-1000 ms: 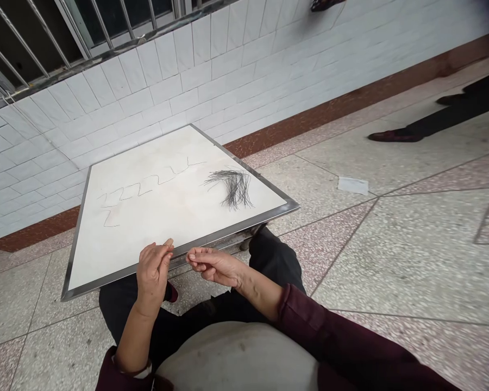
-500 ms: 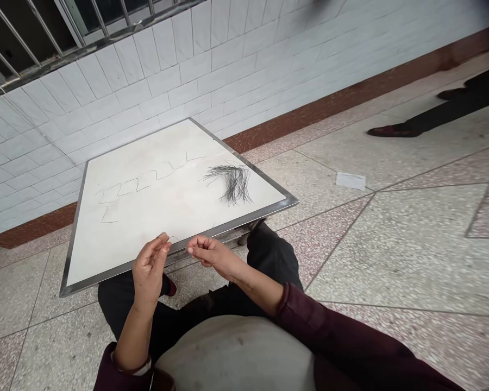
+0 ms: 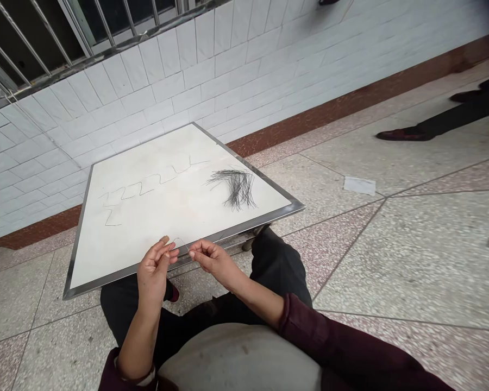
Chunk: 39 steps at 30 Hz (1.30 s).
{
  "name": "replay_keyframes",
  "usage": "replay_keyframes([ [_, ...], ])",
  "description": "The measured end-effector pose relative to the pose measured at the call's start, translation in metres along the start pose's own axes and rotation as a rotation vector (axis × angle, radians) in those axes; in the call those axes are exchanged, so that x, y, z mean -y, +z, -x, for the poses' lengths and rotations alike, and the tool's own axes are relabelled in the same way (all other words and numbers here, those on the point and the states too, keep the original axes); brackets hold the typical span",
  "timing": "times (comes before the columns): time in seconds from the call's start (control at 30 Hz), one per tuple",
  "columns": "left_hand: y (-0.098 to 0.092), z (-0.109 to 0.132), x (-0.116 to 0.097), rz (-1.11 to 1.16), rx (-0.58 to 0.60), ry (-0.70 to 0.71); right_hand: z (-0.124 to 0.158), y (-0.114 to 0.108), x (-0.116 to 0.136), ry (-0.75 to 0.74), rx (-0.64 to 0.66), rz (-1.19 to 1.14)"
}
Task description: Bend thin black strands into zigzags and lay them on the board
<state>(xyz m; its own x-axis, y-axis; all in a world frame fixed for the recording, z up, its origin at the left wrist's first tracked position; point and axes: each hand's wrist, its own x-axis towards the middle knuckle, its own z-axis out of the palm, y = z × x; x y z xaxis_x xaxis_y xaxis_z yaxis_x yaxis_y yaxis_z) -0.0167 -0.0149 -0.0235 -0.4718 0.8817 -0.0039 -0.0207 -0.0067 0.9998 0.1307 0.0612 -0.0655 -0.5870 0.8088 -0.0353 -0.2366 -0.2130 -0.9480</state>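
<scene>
A thin dark wire (image 3: 180, 239) arcs between my two hands above the near edge of the white table (image 3: 146, 233). My left hand (image 3: 157, 260) pinches one end between thumb and fingers. My right hand (image 3: 209, 258) grips the other end at its fingertips. Several bent pieces of wire (image 3: 140, 187) lie in a stepped row across the table's left and middle. A loose pile of straight black wires (image 3: 239, 187) rests at the right side of the tabletop.
The table has a grey metal rim (image 3: 269, 214) and stands beside a white tiled wall (image 3: 155, 81). Barred windows (image 3: 57, 32) are at upper left. On the floor at right lies a white paper piece (image 3: 359, 185), near another person's shoe (image 3: 405, 134).
My hands stay close together over the table's near edge. More of the wire's arc shows between them now, and my left fingers have spread slightly. The view has shifted a little.
</scene>
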Motion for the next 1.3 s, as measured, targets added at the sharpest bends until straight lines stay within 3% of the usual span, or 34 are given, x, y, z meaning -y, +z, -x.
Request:
replay_keyframes([
  [0.17, -0.002, -0.004, 0.0, 0.005, 0.032, -0.062, -0.001, -0.001, -0.003, -0.015, -0.004, 0.094],
  [0.27, -0.005, -0.007, 0.001, 0.03, 0.045, -0.093, 0.001, -0.003, 0.0, 0.024, 0.057, 0.103],
  [0.73, -0.01, -0.006, 0.005, 0.091, -0.03, -0.017, 0.002, -0.009, -0.003, 0.164, 0.092, -0.17],
  [1.3, -0.009, -0.004, 0.007, 0.194, 0.07, 0.011, 0.003, -0.006, -0.009, 0.299, 0.056, -0.402],
])
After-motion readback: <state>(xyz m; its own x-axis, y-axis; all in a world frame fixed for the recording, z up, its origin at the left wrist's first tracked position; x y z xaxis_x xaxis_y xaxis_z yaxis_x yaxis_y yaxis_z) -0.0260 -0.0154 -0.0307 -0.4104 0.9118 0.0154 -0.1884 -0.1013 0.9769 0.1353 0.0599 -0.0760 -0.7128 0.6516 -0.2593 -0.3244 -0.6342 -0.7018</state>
